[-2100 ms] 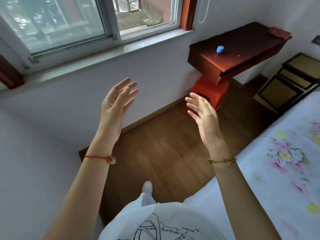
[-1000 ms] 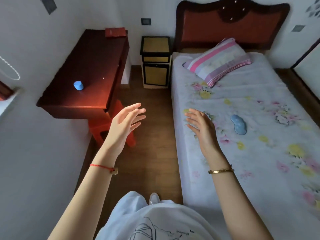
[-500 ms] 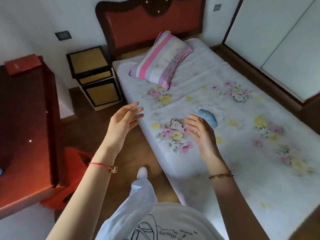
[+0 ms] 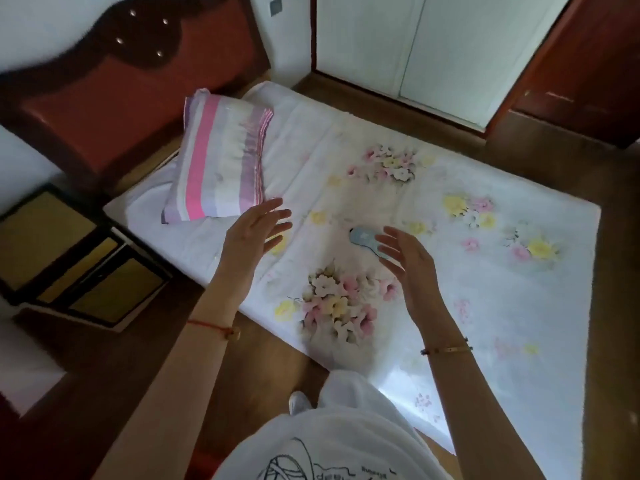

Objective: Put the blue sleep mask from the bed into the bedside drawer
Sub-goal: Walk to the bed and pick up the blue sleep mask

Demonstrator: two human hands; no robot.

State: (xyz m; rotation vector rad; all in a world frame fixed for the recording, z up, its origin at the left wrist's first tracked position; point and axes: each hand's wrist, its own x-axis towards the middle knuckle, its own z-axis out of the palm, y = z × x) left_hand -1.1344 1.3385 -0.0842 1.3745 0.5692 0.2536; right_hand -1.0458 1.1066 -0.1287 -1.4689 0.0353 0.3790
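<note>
Head view: right hand (image 4: 410, 263), grip released, partly hides blue sleep mask (image 4: 362, 237); left hand (image 4: 254, 237) released.

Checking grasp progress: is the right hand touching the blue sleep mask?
Cannot tell. In the head view, right hand fingertips overlap the blue sleep mask; no gap or contact shows.

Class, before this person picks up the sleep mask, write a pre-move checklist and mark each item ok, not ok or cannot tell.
1. Blue sleep mask in view on the bed: ok.
2. Right hand open and empty: ok.
3. Left hand open and empty: ok.
4. Nothing lying on the mask: ok; right fingertips only overlap its edge in view.
5. Bedside cabinet drawer open to receive it: not ok, fronts look shut.
6. Drawer has room inside: cannot tell.
</note>
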